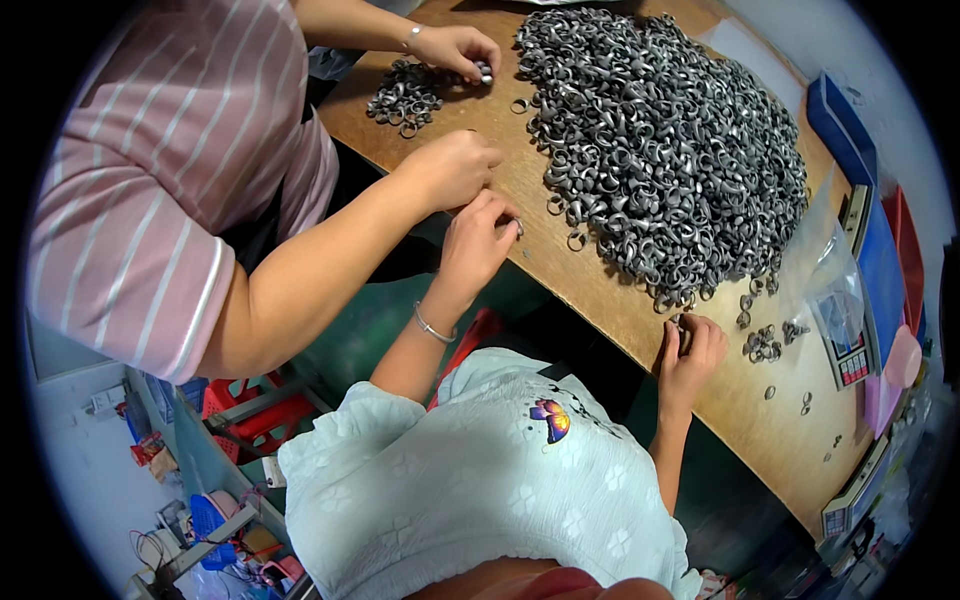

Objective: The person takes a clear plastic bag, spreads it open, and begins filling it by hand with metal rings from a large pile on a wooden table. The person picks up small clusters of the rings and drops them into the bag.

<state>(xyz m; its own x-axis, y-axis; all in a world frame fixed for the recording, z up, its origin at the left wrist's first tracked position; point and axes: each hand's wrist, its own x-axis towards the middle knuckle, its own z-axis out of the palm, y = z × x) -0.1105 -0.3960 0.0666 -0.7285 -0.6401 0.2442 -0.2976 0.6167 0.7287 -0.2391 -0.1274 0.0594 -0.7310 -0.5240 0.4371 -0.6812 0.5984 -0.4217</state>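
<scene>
A large heap of dark grey metal rings [670, 150] covers much of the wooden table [560, 265]. My left hand [478, 240], below a silver bangle [434, 322], is closed at the table's near edge; a small metal ring [518, 228] shows at its fingertips. Right beside it is a co-worker's closed hand [452, 170], its contents hidden. At the near side of the heap, the fingers of my right hand [693, 355] curl around a dark ring [682, 322], partly covered by them. Several loose rings [762, 345] lie to the right of that hand.
The co-worker's other hand [460, 50] handles rings by a smaller ring pile [405, 95] at the far left. Along the right side stand a digital scale [848, 355], a clear plastic bag [825, 255] and a blue tray [840, 130]. A red stool [255, 420] stands below left.
</scene>
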